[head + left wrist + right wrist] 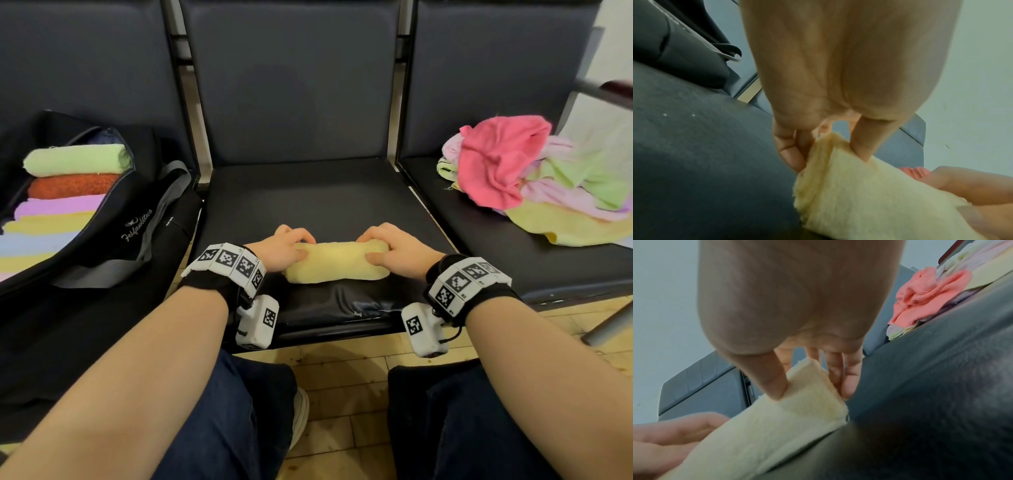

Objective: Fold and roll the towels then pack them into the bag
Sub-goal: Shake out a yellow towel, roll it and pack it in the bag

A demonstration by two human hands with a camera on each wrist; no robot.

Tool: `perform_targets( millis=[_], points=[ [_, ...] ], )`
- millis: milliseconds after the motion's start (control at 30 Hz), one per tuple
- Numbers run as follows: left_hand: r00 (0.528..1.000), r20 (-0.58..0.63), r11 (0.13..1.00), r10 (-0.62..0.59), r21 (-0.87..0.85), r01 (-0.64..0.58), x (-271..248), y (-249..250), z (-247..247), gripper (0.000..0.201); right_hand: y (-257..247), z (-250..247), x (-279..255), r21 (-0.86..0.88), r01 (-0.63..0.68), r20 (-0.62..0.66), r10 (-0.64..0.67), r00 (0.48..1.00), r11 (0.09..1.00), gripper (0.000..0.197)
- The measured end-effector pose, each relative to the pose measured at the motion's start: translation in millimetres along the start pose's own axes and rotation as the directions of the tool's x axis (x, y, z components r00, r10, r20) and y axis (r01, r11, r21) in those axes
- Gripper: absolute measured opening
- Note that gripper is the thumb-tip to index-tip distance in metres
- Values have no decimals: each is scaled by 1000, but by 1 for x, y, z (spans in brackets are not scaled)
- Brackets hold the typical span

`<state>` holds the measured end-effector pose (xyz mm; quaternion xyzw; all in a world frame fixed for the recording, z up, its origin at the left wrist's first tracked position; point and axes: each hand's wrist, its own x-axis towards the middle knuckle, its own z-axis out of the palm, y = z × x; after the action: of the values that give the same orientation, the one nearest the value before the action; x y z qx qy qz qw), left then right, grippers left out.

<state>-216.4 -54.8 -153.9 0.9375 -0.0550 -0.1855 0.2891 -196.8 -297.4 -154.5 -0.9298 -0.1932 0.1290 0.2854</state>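
A pale yellow rolled towel (337,262) lies across the front of the middle black seat (308,192). My left hand (286,250) grips its left end, thumb on the near side and fingers curled over the far side. My right hand (394,248) grips the right end the same way. In the left wrist view the thumb (869,142) digs into the yellow towel (869,194). The right wrist view shows the thumb (774,382) pressed into the yellow towel (777,426). The open black bag (113,219) on the left seat holds several rolled towels (73,185).
A loose heap of towels (534,178), pink on top with green, lilac and yellow ones under it, lies on the right seat. Metal seat frames divide the seats. My knees in dark trousers are below, above a yellowish tiled floor (346,383).
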Motion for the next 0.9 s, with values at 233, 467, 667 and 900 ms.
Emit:
perform_targets(
  millis=[233, 467, 667, 900],
  points=[
    [992, 99, 981, -74, 188, 54, -2, -5, 1, 70, 0, 1, -5, -69, -42, 114, 49, 992, 997, 70],
    [998, 65, 972, 3, 233, -18, 0, -6, 2, 79, 1, 1, -4, -79, -35, 89, 42, 995, 996, 79],
    [955, -294, 972, 48, -208, -113, 6, -9, -13, 69, 12, -7, 1, 127, -37, -169, 58, 984, 991, 74],
    [957, -279, 927, 81, -331, -174, -4, -9, -27, 53, 15, -17, 2, 442, 43, -281, 93, 955, 896, 83]
  ],
)
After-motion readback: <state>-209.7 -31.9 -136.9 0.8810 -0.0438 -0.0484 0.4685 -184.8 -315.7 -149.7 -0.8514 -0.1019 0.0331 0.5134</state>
